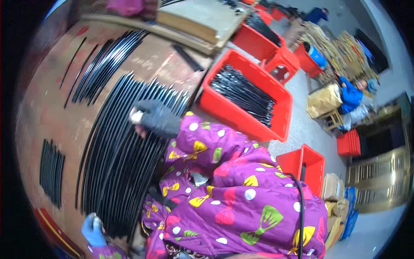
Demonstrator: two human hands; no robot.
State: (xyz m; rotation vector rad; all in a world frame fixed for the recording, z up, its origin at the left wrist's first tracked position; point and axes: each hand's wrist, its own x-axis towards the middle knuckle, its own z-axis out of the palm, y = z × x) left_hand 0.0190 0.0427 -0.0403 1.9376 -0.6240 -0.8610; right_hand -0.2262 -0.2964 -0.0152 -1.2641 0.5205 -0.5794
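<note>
Many long thin black rods [112, 172] lie side by side in a wide row on the brown tabletop [39, 116]. Over the upper part of this row is my right hand [151, 118] in a dark grey glove, its fingers curled closed. A small whitish patch [137, 116] shows at its fingertips; I cannot tell whether it is a held thing or part of the glove. My left hand [93, 231], in a blue glove, is by the lower ends of the rods. Its fingers are drawn together, and what they hold, if anything, is too small to make out.
A smaller bunch of black rods [110, 60] and a short stack [52, 172] lie farther across the table. Beside the table stands a red crate [282, 112] of black rods. A red stool [282, 62] and another red crate [310, 157] are nearby. A person in blue [351, 97] sits beyond.
</note>
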